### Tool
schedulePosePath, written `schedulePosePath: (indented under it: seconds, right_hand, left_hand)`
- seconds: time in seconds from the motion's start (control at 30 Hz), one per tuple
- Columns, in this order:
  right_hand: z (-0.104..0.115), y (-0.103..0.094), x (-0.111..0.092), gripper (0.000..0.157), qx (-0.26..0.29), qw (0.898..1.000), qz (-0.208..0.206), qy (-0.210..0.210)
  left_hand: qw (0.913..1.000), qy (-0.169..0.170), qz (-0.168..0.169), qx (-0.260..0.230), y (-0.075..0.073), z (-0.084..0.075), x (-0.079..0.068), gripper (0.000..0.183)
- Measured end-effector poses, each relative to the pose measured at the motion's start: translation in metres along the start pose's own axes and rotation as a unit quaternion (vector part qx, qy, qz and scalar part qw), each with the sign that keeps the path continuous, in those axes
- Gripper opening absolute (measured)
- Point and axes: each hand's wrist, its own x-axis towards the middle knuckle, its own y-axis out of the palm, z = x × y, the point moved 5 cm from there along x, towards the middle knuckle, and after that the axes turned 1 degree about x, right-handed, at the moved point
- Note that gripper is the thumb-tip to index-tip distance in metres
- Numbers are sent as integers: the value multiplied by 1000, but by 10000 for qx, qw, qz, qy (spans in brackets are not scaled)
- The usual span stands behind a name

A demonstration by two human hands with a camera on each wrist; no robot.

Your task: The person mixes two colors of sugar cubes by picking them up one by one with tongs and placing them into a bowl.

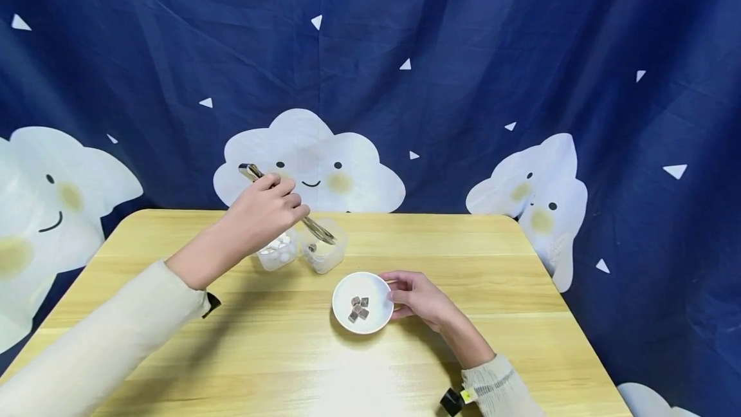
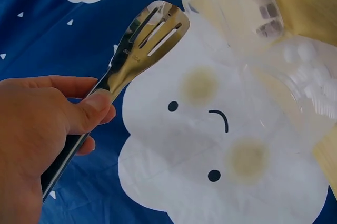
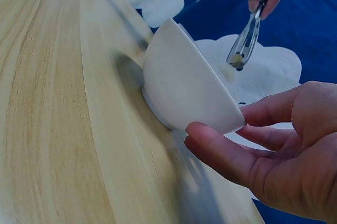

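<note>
My left hand (image 1: 263,211) grips a pair of metal tongs (image 2: 142,45) with slotted ends. The tips point down over a clear plastic container (image 1: 324,261), where brown cubes show; whether anything sits between the tips I cannot tell. Beside it on the left stands a second clear container (image 1: 276,259) with white pieces inside. My right hand (image 1: 419,299) holds the right side of a white bowl (image 3: 184,82), thumb and fingers at its rim. Several small brown cubes (image 1: 359,309) lie inside the bowl, visible only from the head view.
A light wooden table (image 1: 260,352) lies under everything. Behind it hangs a dark blue curtain (image 1: 370,50) printed with white clouds and triangles. A small black object (image 1: 451,402) is by the right sleeve.
</note>
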Motion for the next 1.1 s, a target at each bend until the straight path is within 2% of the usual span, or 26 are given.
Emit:
schedulePosePath:
  seconds: [0.13,0.37,0.53,0.83,1.1]
  right_hand:
    - [0,0,-1,48,2,10000,36,-23]
    - [-1,0,-1,48,-1,10000,34,-5]
    - [-1,-1,-1,48,12,10000,42,-15]
    - [-1,0,-1,48,56,10000,70,-14]
    - [-3,0,0,47,73,10000,40,28]
  left_hand:
    - [9999,-19,-21,-108,-6,-3,-2,36]
    - [9993,-77,-18,-376,-12,-11,-6,27]
    - [9979,-105,-6,-635,-15,-19,-7,27]
    - [9973,-30,189,-715,-15,-33,-4,28]
    - [9957,89,121,-912,-10,-47,-1,22]
